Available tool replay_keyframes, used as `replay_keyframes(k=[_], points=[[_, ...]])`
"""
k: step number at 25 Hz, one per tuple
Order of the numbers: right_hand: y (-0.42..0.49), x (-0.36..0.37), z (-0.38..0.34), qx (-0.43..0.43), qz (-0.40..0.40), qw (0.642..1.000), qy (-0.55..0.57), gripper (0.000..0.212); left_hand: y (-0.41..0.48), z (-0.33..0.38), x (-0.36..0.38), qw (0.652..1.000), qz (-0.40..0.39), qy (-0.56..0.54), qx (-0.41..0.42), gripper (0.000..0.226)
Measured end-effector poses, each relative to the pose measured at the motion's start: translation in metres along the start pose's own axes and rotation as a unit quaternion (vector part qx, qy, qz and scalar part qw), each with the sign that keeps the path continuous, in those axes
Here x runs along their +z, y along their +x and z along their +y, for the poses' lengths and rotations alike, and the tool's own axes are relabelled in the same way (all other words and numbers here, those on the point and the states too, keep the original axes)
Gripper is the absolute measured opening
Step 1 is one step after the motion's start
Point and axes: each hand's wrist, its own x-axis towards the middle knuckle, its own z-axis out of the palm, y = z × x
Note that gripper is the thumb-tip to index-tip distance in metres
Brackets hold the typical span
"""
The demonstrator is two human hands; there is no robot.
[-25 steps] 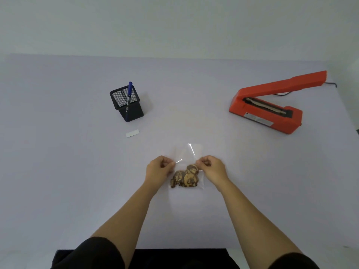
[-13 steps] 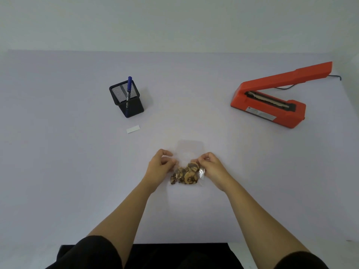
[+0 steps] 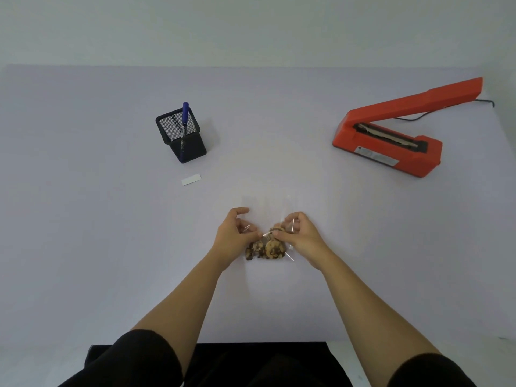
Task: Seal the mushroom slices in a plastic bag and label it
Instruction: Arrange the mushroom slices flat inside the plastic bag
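I find the plastic bag (image 3: pixel 272 216) lying on the table (image 3: pixel 111 247) directly ahead, its clear upper part reaching away from me and hard to trace; the mushroom slices (image 3: pixel 265 248) sit bunched at its near end. My left hand (image 3: pixel 234 236) pinches the film at the left of the pile; my right hand (image 3: pixel 300 234) pinches it at the right, fingertips meeting over the slices. I judge the step to be settling the contents and flattening the mouth; to do it well I should press the slices toward the closed end, smooth out the air, and keep the open edge flat and free of crumbs. The heat sealer (image 3: pixel 391 143) stands well apart to the right, arm raised; the label (image 3: pixel 191 179) lies near the pen holder (image 3: pixel 181 135), with the pen (image 3: pixel 184 115) upright inside it.
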Motion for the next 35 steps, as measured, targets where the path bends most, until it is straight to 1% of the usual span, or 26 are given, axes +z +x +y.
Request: replay_keyframes(k=[2,4,6,8,10,12,14,17,20,21,25,28,31,35], points=[[-0.001,0.000,-0.001,-0.006,-0.001,1.000,-0.015,0.037,0.001,0.002,-0.001,1.000,0.002,0.004,-0.004,0.058],[-0.002,0.000,-0.001,-0.005,-0.005,1.000,-0.010,0.038,0.000,0.005,-0.001,1.000,-0.003,0.002,-0.017,0.051],[-0.005,0.001,-0.003,-0.002,-0.008,1.000,0.002,0.041,-0.001,0.007,0.000,0.999,-0.014,0.003,-0.028,0.036],[-0.006,0.003,-0.003,-0.006,-0.006,1.000,0.001,0.045,-0.002,0.008,0.001,0.999,-0.025,0.027,-0.027,0.018],[-0.007,0.005,-0.004,-0.009,-0.004,1.000,-0.004,0.047,-0.003,0.008,0.001,0.997,-0.017,0.068,-0.015,0.011],[-0.008,0.006,-0.006,-0.013,0.002,1.000,-0.004,0.048,-0.002,0.007,0.001,0.996,-0.007,0.084,-0.008,0.011],[-0.010,0.007,-0.008,-0.014,0.003,1.000,0.003,0.050,-0.003,0.006,0.002,0.998,-0.012,0.064,-0.011,0.011],[-0.013,0.007,-0.008,-0.012,-0.006,1.000,0.009,0.060,-0.007,0.004,0.004,0.998,-0.004,0.057,-0.005,0.010],[-0.013,0.005,-0.007,-0.016,0.005,1.000,-0.023,0.068,-0.010,0.003,0.005,0.998,0.023,0.064,0.005,0.007],[-0.012,0.005,-0.007,-0.016,0.007,0.999,-0.033,0.070,-0.011,0.003,0.005,0.998,0.026,0.061,0.005,0.010],[-0.012,0.006,-0.008,-0.031,0.010,0.999,-0.042,0.073,-0.017,0.005,0.007,0.998,0.018,0.049,0.028,0.051],[-0.014,0.009,-0.008,-0.017,0.013,1.000,-0.014,0.069,-0.020,0.005,0.010,0.998,0.017,0.038,0.036,0.061],[-0.013,0.012,-0.004,0.000,0.031,1.000,0.003,0.068,-0.019,0.007,0.015,0.998,0.050,0.042,0.014,0.057],[-0.013,0.014,-0.004,0.016,0.052,0.998,0.013,0.064,-0.015,0.010,0.020,0.996,0.066,0.059,-0.021,0.038]])
